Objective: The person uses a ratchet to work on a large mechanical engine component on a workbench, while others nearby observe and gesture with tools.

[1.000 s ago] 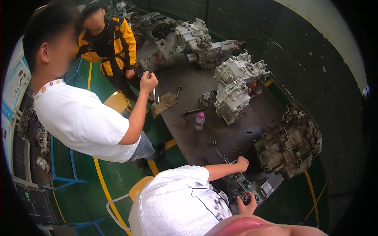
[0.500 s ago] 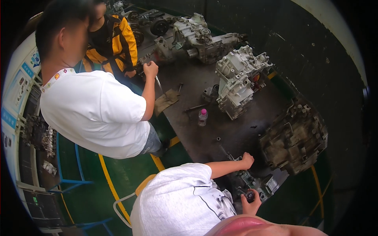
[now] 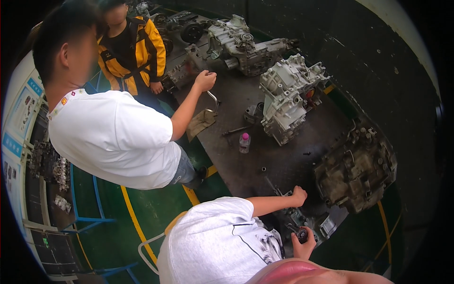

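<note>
My left hand (image 3: 299, 195) is closed in a fist above the far edge of a metal assembly (image 3: 298, 217) on the bench; what is in its fingers, if anything, is hidden. Nearer to me, my right hand (image 3: 305, 245) has its fingers curled round a dark round part (image 3: 301, 234) with a ring-like face. This part sits beside the same assembly, and I cannot tell whether it is joined to it. A thin metal rod (image 3: 270, 183) lies just left of my left hand.
A dark gearbox casing (image 3: 357, 170) stands to the right, a pale one (image 3: 291, 97) farther back. On the bench (image 3: 227, 165) are a pink-capped bottle (image 3: 244, 143) and a brown cloth (image 3: 201, 124). A person in white (image 3: 109, 135) holds a bent metal bar (image 3: 213, 100); another wears yellow and black (image 3: 137, 52).
The co-worker in white has moved a hand to the right, over the bench, with the metal bar. The person in yellow and black shows more fully. My hands have hardly moved.
</note>
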Tool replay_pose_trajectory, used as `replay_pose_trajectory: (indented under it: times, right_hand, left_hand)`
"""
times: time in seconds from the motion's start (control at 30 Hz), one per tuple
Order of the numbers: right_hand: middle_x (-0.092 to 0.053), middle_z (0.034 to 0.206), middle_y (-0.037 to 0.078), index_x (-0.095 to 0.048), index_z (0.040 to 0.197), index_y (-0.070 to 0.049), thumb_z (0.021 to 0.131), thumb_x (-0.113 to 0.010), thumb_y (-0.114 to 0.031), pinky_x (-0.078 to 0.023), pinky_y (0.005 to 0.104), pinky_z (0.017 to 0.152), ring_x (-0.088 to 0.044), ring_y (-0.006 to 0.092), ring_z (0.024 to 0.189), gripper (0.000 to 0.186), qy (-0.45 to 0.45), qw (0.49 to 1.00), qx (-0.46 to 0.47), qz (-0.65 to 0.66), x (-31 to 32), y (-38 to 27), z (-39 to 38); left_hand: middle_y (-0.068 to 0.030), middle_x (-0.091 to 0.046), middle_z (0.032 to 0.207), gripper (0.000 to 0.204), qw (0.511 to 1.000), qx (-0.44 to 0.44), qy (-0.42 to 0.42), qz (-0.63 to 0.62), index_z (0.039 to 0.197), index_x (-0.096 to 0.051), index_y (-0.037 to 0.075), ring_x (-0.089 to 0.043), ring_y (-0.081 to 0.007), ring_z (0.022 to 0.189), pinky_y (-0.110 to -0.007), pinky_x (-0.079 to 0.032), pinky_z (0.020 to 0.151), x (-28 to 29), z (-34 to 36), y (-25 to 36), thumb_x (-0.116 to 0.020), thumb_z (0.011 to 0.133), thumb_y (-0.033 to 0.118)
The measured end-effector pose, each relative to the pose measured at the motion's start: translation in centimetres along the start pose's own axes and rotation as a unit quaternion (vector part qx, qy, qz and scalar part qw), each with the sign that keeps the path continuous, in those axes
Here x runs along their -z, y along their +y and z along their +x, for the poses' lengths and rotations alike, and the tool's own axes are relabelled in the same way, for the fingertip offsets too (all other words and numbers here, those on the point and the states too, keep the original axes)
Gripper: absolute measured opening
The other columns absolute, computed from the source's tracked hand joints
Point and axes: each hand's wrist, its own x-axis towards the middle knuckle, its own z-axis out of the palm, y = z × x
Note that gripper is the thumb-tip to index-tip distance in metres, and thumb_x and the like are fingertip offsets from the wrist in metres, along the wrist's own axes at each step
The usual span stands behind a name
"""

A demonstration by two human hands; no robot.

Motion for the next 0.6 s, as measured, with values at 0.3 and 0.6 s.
replay_pose_trajectory:
  times: [0.3,0.6]
  right_hand:
    - [-0.057,0.074,0.007,-0.058,0.092,-0.001,0.061,-0.071,-0.005,-0.044,0.0262,0.070,-0.053,0.0131,0.070,0.034,0.005,1.000,0.004,-0.003,0.3,-0.1,1.2]
    - [-0.058,0.079,0.012,-0.057,0.092,0.002,0.064,-0.071,-0.006,-0.045,0.0313,0.073,-0.057,0.0214,0.073,0.033,-0.020,0.999,-0.044,0.006,0.3,1.0,1.9]
  left_hand:
    - [-0.0053,-0.067,0.089,0.017,0.999,-0.008,0.037,-0.004,0.085,-0.070,0.012,-0.060,-0.0223,0.089,-0.037,-0.039,0.076,-1.3,1.2,-0.8,-0.061,0.070,0.012]
    - [-0.0065,-0.067,0.088,0.016,0.998,-0.045,0.036,-0.005,0.085,-0.069,0.011,-0.062,-0.0231,0.088,-0.036,-0.041,0.073,-1.8,1.1,-1.0,-0.064,0.070,0.012]
